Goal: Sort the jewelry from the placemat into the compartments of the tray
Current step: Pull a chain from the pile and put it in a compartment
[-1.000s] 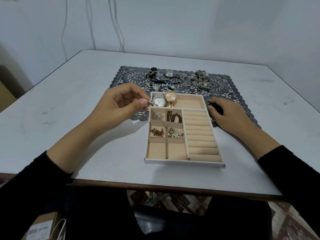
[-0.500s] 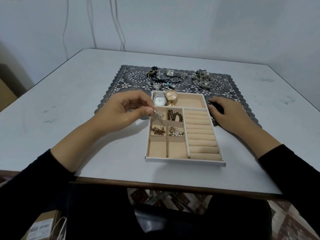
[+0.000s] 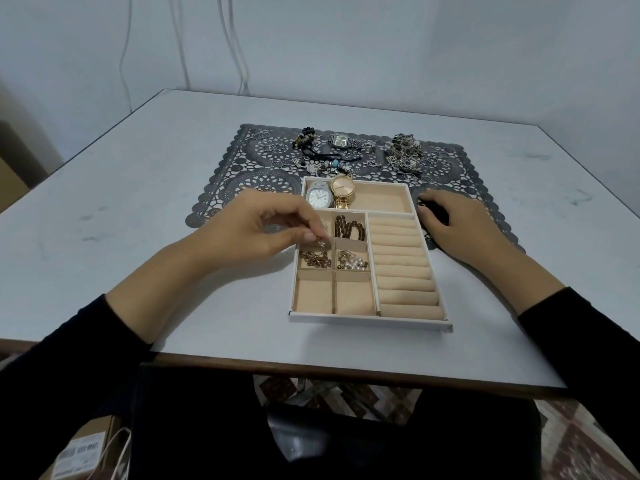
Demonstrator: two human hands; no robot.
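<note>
A beige jewelry tray (image 3: 369, 322) lies on the white table, its far end on a dark lace placemat (image 3: 263, 181). My left hand (image 3: 256, 233) hovers over the tray's left column and pinches a small gold piece (image 3: 321, 242) above the compartment that holds a gold chain (image 3: 314, 259). A silver watch (image 3: 318, 197) and a gold watch (image 3: 343, 188) lie in the top compartment. Dark beads (image 3: 349, 227) and a pearl piece (image 3: 352, 261) fill two middle cells. My right hand (image 3: 460, 226) rests flat on the placemat beside the tray's right wall.
Several loose pieces lie on the far half of the placemat: a square silver watch (image 3: 341, 140), a beaded cluster (image 3: 304, 138), a tangled silver pile (image 3: 405, 154), small rings. The tray's ring rolls (image 3: 403, 268) and two near cells hold nothing. Table edge is close to me.
My left hand has come down and nearer me, from the tray's upper left corner to over the gold-chain cell, still pinching the small piece. My right hand has stayed put.
</note>
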